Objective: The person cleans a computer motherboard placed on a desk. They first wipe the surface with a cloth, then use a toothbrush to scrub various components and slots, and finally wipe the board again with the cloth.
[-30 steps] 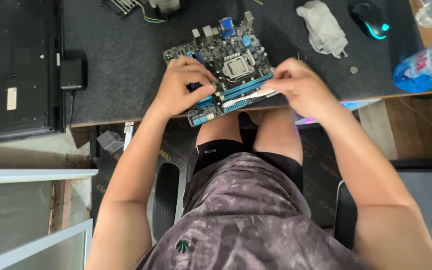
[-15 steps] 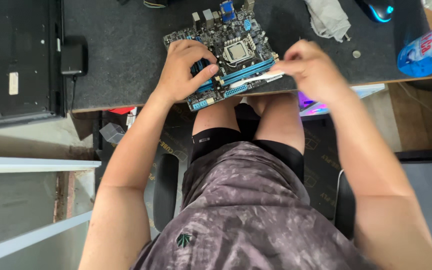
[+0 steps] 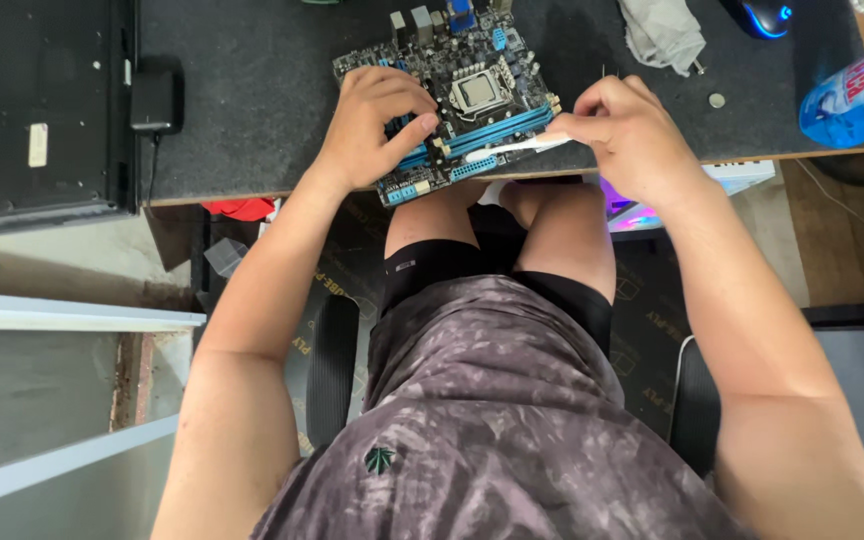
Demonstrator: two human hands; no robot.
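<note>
We see the motherboard point(image 3: 457, 95) lying flat at the near edge of the bench point(image 3: 252, 110), its socket bare and its blue slots empty, so the work on it looks barely begun. Our left hand point(image 3: 377, 120) presses down on the board's left side, fingers spread. Our right hand point(image 3: 627, 135), at the board's right edge, pinches a thin white stick point(image 3: 522, 147), whose tip touches the board.

Both hands point(image 3: 377, 125) work a motherboard point(image 3: 462, 95) on a desk point(image 3: 252, 120).
</note>
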